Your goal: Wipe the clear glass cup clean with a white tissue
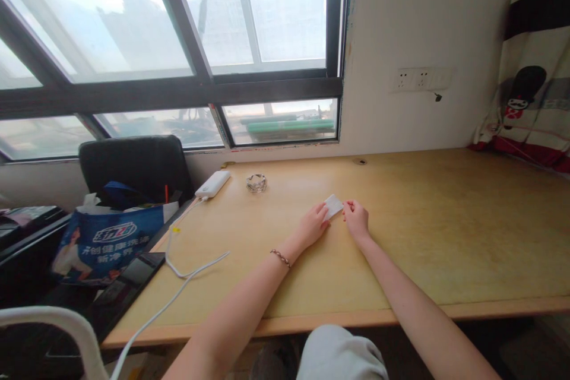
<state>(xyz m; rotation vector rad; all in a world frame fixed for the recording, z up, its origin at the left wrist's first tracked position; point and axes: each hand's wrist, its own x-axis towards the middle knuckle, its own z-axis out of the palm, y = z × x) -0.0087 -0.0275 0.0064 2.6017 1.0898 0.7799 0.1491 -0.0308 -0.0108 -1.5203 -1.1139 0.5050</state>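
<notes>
A small white folded sheet (333,206), like paper or tissue, is between my two hands above the wooden desk (427,237). On its left side, the fingers of my left hand (313,224) close over the edge. At the right corner my right hand (357,218) is closed in a pinch; its fingertips meet the sheet there. Whether the sheet rests on the desk or is slightly raised, I cannot tell. A beaded bracelet (281,257) circles my left wrist.
A clear glass ashtray-like dish (257,183) sits near the back left. Beside it lies a white power bank (213,184) with a white cable (180,292) trailing over the desk's left edge. A blue bag (111,243) and black chair (136,163) stand left.
</notes>
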